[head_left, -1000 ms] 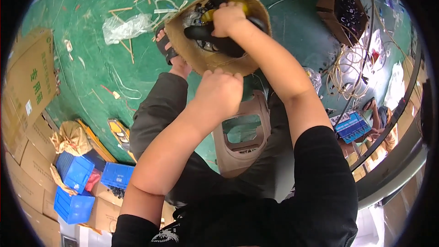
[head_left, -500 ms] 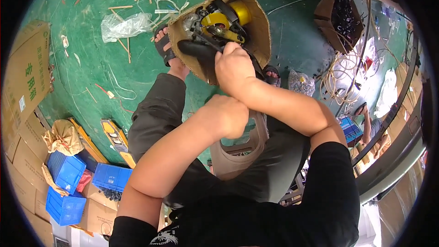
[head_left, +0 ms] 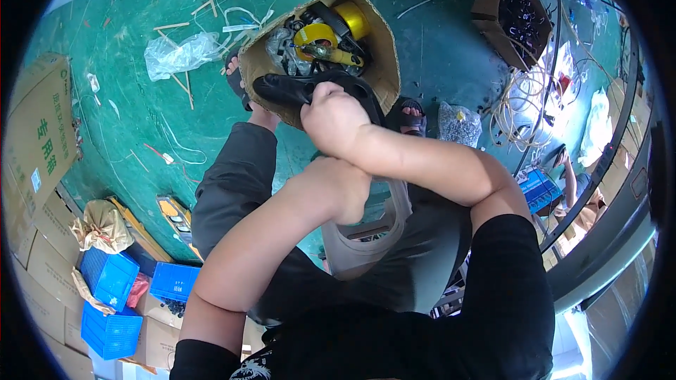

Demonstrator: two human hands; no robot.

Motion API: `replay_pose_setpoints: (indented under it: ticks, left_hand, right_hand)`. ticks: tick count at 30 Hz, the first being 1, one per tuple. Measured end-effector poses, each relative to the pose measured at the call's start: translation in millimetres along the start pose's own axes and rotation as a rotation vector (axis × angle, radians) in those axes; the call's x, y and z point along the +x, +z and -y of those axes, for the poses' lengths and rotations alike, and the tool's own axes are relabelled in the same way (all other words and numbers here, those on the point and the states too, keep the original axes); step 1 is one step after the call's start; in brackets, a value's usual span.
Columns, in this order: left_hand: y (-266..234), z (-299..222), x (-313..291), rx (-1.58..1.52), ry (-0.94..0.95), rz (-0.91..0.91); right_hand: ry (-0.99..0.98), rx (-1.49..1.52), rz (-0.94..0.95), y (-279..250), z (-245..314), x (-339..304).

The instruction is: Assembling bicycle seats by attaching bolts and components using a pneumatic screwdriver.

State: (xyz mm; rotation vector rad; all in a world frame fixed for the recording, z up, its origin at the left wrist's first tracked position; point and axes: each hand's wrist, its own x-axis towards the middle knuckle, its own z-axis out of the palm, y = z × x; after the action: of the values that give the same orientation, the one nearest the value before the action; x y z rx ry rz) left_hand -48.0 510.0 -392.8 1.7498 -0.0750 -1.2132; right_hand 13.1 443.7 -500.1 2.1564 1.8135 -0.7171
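My right hand [head_left: 335, 121] is closed round a long black piece [head_left: 283, 90] with a rounded end. It lies across the near side of an open cardboard box [head_left: 386, 63]; I cannot tell its kind. Inside the box are a roll of yellow tape [head_left: 315, 36], a yellow-handled tool [head_left: 341, 56], a shiny yellow cylinder [head_left: 352, 20] and other black parts. My left hand [head_left: 341, 186] is bent under my right wrist, its fingers hidden. Below it, between my thighs, stands a grey-beige plastic piece [head_left: 338, 252] with a large opening.
A second box [head_left: 493, 17] of small black parts stands far right, near coiled pale tubing [head_left: 517, 116]. Blue bins [head_left: 109, 278] and stacked cartons [head_left: 42, 141] line the left. Clear plastic [head_left: 179, 56] and wood strips lie on the green floor. Another person's arm [head_left: 565, 169] shows at right.
The whole view has shifted slightly. My right hand and the black piece have moved a little left, and the piece shows more of its rounded end. My left hand sits further under my right wrist.
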Motion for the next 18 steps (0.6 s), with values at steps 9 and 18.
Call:
replay_pose_setpoints:
  ticks: [9, 18]
  left_hand:
    - [-8.1, -6.8, 5.4, 0.088, -0.15, -0.09]
    - [-6.2, -7.4, 17.3, 0.078, -0.132, -0.141]
  right_hand:
    - [0.592, 1.373, 0.353, 26.6, -121.6, 87.7]
    - [0.289, 0.387, 0.247, 131.1, -108.0, 161.7]
